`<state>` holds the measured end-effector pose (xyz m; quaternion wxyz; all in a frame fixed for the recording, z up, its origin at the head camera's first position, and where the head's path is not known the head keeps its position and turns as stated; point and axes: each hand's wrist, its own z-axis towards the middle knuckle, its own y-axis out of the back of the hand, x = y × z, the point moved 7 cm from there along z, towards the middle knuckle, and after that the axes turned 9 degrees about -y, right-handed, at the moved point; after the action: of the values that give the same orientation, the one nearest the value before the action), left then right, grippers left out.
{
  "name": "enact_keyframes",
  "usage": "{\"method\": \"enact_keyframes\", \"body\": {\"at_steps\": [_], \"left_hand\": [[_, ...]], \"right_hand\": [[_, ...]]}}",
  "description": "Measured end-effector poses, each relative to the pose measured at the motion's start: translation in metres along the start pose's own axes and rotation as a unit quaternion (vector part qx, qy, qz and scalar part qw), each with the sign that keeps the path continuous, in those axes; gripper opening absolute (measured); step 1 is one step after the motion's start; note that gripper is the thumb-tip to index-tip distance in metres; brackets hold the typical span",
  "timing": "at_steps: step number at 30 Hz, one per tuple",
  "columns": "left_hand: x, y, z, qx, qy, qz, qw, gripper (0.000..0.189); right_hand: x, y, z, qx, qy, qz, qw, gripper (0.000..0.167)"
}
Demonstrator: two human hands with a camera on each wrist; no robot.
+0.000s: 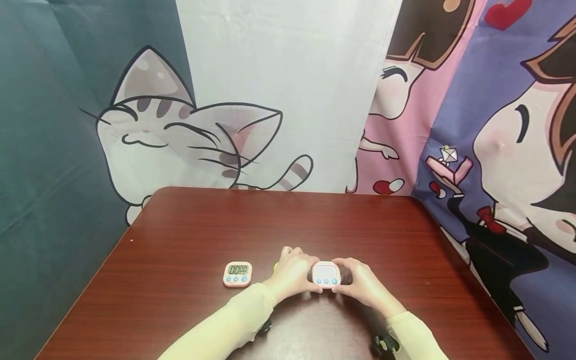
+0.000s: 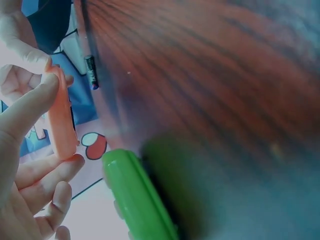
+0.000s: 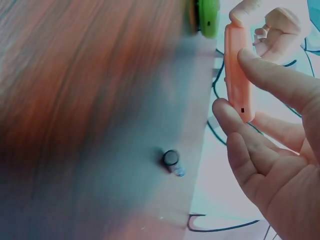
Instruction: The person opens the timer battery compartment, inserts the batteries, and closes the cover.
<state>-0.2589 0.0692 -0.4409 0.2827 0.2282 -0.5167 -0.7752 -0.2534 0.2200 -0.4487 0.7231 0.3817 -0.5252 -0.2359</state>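
Between both hands is a digital timer (image 1: 326,275) with a pink case, white front, several blue buttons and a blank-looking display. My left hand (image 1: 293,272) pinches its left edge between thumb and fingers; in the left wrist view its orange-pink side (image 2: 61,120) shows. On the opposite edge, my right hand (image 1: 362,284) grips with thumb and fingertips. A second pink timer (image 1: 237,274), reading zeros, lies face up on the table to the left. Behind my left hand, mostly hidden in the head view, is a green timer-like case (image 2: 135,195).
The reddish-brown wooden table (image 1: 180,225) stands against cartoon-printed curtains (image 1: 288,75). A small dark cylinder (image 3: 171,159) lies on the table in the right wrist view. In the left wrist view, a small black cylinder (image 2: 91,72) is near the right hand.
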Motion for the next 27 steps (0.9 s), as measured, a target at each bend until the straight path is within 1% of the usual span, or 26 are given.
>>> {"method": "enact_keyframes", "body": {"at_steps": [5, 12, 14, 18, 21, 25, 27], "left_hand": [[0.001, 0.012, -0.006, -0.020, -0.005, 0.003, 0.9998, 0.062], [0.003, 0.021, -0.014, -0.023, -0.008, 0.026, 0.9994, 0.075], [0.004, 0.024, -0.017, -0.028, -0.011, 0.026, 0.9992, 0.074], [0.006, 0.028, -0.023, -0.044, -0.017, 0.026, 0.9985, 0.067], [0.008, 0.030, -0.025, -0.058, -0.020, 0.023, 0.9978, 0.064], [0.011, 0.032, -0.027, -0.071, -0.021, 0.013, 0.9971, 0.065], [0.011, 0.033, -0.029, -0.076, -0.022, 0.012, 0.9968, 0.066]], "right_hand": [[0.012, 0.003, -0.001, -0.008, 0.023, 0.004, 0.9997, 0.056], [0.029, 0.006, -0.003, -0.013, 0.033, 0.014, 0.9993, 0.058], [0.033, 0.005, -0.003, -0.008, 0.034, 0.017, 0.9993, 0.059], [0.040, 0.005, -0.004, 0.003, 0.036, 0.027, 0.9990, 0.061], [0.044, 0.005, -0.004, 0.004, 0.040, 0.036, 0.9986, 0.062], [0.047, 0.007, -0.005, -0.013, 0.045, 0.044, 0.9979, 0.060], [0.049, 0.008, -0.004, -0.029, 0.044, 0.056, 0.9970, 0.055]]}}
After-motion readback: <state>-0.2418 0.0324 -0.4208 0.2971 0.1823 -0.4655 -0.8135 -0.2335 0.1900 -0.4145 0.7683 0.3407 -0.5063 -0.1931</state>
